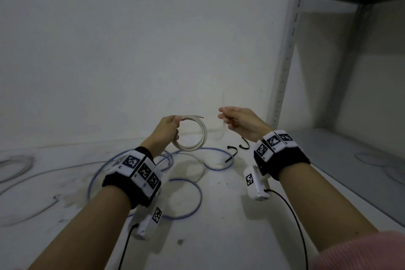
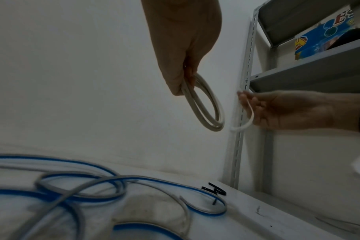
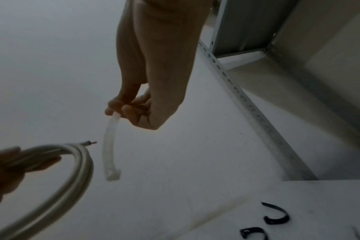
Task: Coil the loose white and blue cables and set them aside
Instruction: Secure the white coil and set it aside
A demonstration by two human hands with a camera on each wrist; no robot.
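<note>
A: Starting at the grips, our left hand (image 1: pixel 167 129) has its fingers and thumb curled round the top of the white cable (image 1: pixel 194 136), which is wound into a small coil of a few turns and held in the air above the floor. A short bare end with a red tip pokes out of the coil toward the right.

B: And our right hand (image 1: pixel 238 124)? We see it pinching a pale, translucent cable tie (image 3: pixel 111 146) between thumb and fingertips (image 3: pixel 113 104). The strap curves down from the pinch, with its small head at the free lower end.

A: Agreed. The tie hangs just beside the coil, and we see a gap between them in both wrist views. The two hands are near each other, not touching.

B: Moving outward, the blue cable (image 1: pixel 186 201) lies in loose loops on the white floor (image 1: pixel 219 237) beneath our wrists, tangled with a grey cable (image 2: pixel 76 186).

A: Two black cable ties (image 1: pixel 232 152) lie curled on the floor beyond the blue loops, near the foot of the grey metal shelving (image 1: pixel 287 55) on our right.

B: On a shelf in the left wrist view sits a blue printed box (image 2: pixel 318 40). Another grey coil (image 1: pixel 15 166) lies far to the left on the floor.
</note>
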